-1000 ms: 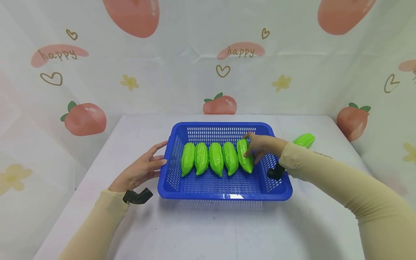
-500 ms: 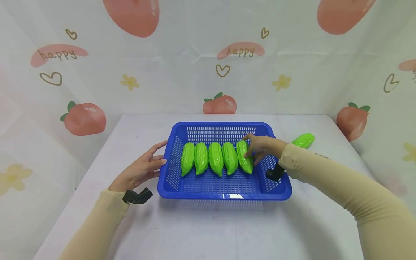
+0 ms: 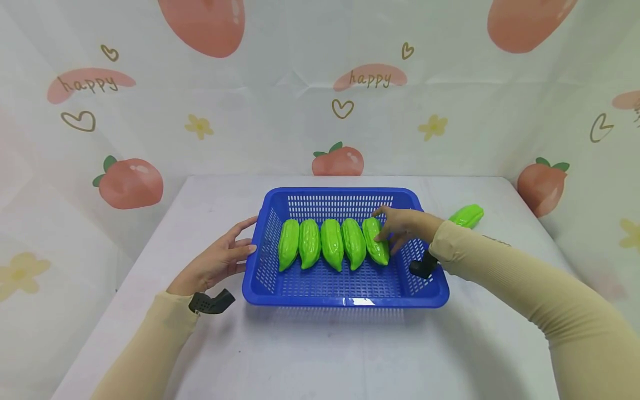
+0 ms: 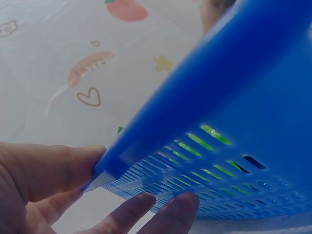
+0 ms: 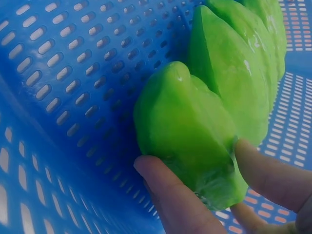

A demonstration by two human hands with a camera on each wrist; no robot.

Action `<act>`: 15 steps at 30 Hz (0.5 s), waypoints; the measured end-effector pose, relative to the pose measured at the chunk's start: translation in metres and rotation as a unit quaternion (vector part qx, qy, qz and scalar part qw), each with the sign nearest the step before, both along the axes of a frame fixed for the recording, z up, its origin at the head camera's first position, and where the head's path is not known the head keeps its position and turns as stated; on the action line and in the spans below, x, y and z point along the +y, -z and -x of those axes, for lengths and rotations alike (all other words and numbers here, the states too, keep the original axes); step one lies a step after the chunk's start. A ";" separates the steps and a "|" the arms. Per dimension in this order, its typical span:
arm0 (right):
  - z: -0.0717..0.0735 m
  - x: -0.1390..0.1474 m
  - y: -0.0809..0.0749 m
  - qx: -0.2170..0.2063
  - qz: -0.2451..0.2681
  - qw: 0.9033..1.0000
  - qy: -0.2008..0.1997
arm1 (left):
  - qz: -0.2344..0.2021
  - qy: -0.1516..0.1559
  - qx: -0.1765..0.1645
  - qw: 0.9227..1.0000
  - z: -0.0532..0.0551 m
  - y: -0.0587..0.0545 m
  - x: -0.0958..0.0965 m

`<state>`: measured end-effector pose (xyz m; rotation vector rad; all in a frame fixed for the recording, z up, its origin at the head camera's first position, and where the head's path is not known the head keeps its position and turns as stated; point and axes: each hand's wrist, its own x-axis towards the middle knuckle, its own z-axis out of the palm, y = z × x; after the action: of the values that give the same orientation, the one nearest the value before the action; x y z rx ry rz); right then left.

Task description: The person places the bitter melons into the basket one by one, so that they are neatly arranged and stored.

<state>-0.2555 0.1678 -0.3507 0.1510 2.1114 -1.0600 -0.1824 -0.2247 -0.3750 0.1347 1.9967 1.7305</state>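
In the head view, several shiny green bitter melons (image 3: 331,244) lie side by side in a blue perforated basket (image 3: 345,301), pointed ends toward me. My right hand (image 3: 405,224) reaches over the basket's right side and holds the rightmost bitter melon (image 3: 375,243) between thumb and fingers. The right wrist view shows fingertips on both sides of that bitter melon (image 5: 185,122), close beside its neighbour (image 5: 226,63). At the basket's left side, my left hand (image 3: 220,258) holds the rim, its thumb at the rim's edge and other fingertips against the slotted wall (image 4: 195,168).
One more green bitter melon (image 3: 467,215) lies on the white table (image 3: 320,355) right of the basket, partly hidden behind my right sleeve. A white printed cloth (image 3: 280,100) hangs behind and at both sides. Both wrists carry black camera mounts (image 3: 212,301).
The rightmost bitter melon has shifted slightly left at its far end, closer to the row, with my right hand on it. The left hand and basket look the same.
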 end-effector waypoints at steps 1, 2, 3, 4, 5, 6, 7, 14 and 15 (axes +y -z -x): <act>0.000 0.000 0.000 0.000 0.000 1.000 -0.001 | 0.000 -0.001 -0.001 1.000 0.000 0.000 0.000; 0.000 0.000 0.000 0.000 0.000 1.000 -0.002 | 0.000 -0.002 -0.001 1.000 0.000 0.000 0.000; 0.000 0.000 0.000 -0.001 0.000 1.000 -0.001 | 0.001 -0.003 -0.002 1.000 0.000 0.000 0.001; 0.000 0.000 0.000 0.000 -0.001 1.000 -0.002 | 0.002 -0.004 -0.002 1.000 0.000 0.000 0.001; 0.000 0.001 0.001 -0.001 -0.002 1.000 -0.001 | 0.003 -0.003 -0.002 1.000 0.000 0.000 0.001; 0.000 0.001 0.001 -0.001 -0.002 1.000 -0.001 | 0.004 -0.002 -0.001 1.000 0.000 0.000 0.001; 0.000 0.001 0.000 -0.001 -0.002 1.000 -0.002 | 0.006 -0.001 0.000 1.000 0.000 -0.001 0.001; 0.000 0.001 0.000 -0.004 0.004 1.000 0.007 | 0.014 0.005 0.005 1.000 0.000 -0.001 0.000; 0.000 0.001 0.000 -0.005 0.005 1.000 0.011 | 0.014 0.005 0.004 1.000 0.000 -0.001 -0.001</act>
<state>-0.2558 0.1690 -0.3508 0.1747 2.0992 -1.0805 -0.1826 -0.2252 -0.3739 0.1417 2.0227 1.6979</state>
